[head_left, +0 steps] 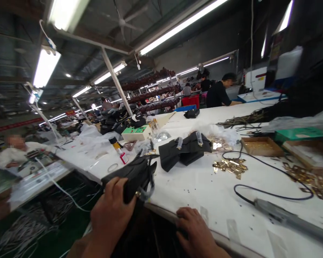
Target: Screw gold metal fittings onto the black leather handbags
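Observation:
My left hand (pixel 113 206) grips the near end of a black bag (pixel 129 175) with its thumb and fingers, at the table's front edge. A metal fitting with a clear plastic wrap hangs from that bag beside my thumb. My right hand (pixel 195 229) rests on the table edge, holding nothing, its thumb apart from the fingers. Beyond my hands lie more black bags (pixel 171 154) with plastic-wrapped fittings on top. A grey electric screwdriver (pixel 288 218) lies to the right of my right hand, its dark cord looped across the white table (pixel 204 193).
Gold metal fittings (pixel 230 166) lie in a heap near a cardboard box (pixel 262 147). A green-panelled machine (pixel 136 132) and a red-labelled bottle (pixel 123 157) stand farther back. A person in black (pixel 218 93) leans at the far side; another person (pixel 18 154) sits at left.

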Demonstrator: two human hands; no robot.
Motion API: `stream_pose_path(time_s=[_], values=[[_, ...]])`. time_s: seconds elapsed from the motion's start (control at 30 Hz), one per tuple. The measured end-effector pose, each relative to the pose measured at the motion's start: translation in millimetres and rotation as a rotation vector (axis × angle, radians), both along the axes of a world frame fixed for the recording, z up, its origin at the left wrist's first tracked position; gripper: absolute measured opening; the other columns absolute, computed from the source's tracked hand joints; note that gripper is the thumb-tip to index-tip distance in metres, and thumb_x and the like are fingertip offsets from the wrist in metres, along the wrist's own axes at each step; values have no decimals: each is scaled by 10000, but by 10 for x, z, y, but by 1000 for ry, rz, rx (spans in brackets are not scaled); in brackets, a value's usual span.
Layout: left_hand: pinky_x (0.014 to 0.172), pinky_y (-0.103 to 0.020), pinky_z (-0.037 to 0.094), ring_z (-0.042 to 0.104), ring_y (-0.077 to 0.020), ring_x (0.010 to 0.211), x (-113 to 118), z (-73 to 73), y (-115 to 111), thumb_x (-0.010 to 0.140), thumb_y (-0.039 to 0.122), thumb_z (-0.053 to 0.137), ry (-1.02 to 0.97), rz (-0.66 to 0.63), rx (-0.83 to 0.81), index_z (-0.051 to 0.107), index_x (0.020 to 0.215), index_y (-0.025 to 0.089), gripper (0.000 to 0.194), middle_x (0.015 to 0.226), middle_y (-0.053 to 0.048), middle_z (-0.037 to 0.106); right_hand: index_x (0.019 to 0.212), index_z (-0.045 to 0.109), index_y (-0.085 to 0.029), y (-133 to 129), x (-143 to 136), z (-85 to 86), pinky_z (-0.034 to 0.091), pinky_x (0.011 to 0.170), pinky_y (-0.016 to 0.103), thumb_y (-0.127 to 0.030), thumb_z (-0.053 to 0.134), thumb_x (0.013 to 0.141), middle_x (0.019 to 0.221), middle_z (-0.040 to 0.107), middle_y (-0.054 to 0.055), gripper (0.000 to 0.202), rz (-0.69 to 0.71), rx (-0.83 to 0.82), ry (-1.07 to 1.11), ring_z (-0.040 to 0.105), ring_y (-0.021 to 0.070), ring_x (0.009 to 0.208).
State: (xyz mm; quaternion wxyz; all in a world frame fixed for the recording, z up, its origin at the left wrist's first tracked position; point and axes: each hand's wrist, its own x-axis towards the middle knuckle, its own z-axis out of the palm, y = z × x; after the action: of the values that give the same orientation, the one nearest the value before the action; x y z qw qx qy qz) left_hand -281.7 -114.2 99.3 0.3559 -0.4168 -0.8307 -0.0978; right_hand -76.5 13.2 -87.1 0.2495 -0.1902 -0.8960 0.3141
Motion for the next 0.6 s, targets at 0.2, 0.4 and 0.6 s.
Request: stream_pose_path(time_s=[0.2,0.4,0.6], values=[[789,-391,538,677,-278,939,542,-10,1409,878,242,643,31,-170,-335,586,1224,216,351,1240,-115,596,967,711,-262,24,29,-16,401,1022,417,-128,626,758,1358,626,29,262,-19,-71,44,557,263,1201],[721,-364,529,683,-276,907,888,-186,2101,898,93,554,12,-365,-623,606,1137,163,254,1108,-134,574,958,717,-262,24,5,24,394,1018,432,-148,648,780,1271,666,31,223,-31,-82,39,562,271,1173],[806,-381,516,667,-273,989,980,-205,2605,945,120,527,27,-444,-610,608,1210,112,278,1220,-186,539,902,711,-252,8,-1,51,426,981,424,-140,660,797,1158,696,48,162,-37,-67,32,582,269,1124]])
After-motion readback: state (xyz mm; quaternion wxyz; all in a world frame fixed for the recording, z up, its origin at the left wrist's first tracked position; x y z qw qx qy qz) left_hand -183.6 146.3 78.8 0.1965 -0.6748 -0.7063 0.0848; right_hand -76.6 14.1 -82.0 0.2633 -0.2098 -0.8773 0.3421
